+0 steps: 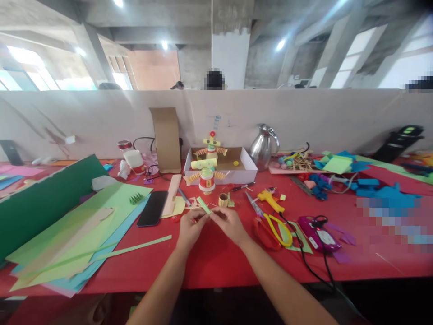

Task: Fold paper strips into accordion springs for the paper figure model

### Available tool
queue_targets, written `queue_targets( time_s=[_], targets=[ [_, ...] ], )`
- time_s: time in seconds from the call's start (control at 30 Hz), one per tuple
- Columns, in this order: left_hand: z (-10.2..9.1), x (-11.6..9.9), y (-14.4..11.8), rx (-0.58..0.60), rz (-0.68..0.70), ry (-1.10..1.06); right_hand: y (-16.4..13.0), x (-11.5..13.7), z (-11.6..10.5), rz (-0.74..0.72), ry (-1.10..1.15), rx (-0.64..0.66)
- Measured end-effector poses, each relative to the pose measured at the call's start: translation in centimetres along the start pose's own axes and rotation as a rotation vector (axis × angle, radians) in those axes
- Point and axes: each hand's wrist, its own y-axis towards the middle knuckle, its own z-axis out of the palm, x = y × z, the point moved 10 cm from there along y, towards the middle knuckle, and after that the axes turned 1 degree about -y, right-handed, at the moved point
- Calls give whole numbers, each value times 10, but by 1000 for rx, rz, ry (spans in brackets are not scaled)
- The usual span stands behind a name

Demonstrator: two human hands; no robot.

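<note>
Both hands, left hand (pixel 190 227) and right hand (pixel 229 222), pinch a small light-green paper strip (pixel 204 205) at frame centre; a paper robot figure (pixel 207 174) stands finished-looking above, strip not yet attached.

I see a matt light-green paper strip (pixel 204 204) above a smooth red tabletop (pixel 216 262). Behind the strip I note a glossy polished-metal jug (pixel 263 146) and a matt brown cardboard sleeve (pixel 166 139). Left of the strip lies a glossy black phone (pixel 153 208); right, yellow plastic-handled scissors (pixel 270 219).

small light-green paper strip (pixel 204 204), tilted, pinched above red table
</note>
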Motion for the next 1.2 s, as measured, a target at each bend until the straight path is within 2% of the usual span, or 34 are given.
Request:
queue_targets(
  time_s=[0.17,0.43,0.57,0.77,0.93,1.2],
  targets=[
    [5,1,-1,37,-39,-33,2,-1,-2,-9,-66,9],
    [15,18,-5,94,-247,-277,3,-3,-5,1,-32,25],
    [13,18,-4,86,-224,-253,2,-7,-4,31,2,26],
    [11,21,-4,29,-242,-361,2,-13,-3,62,154,-20],
    [20,25,-9,66,-360,-499,2,-4,-6,27,73,-8],
    [20,31,-9,103,-381,-532,4,-9,-8,40,61,-38]
  ],
)
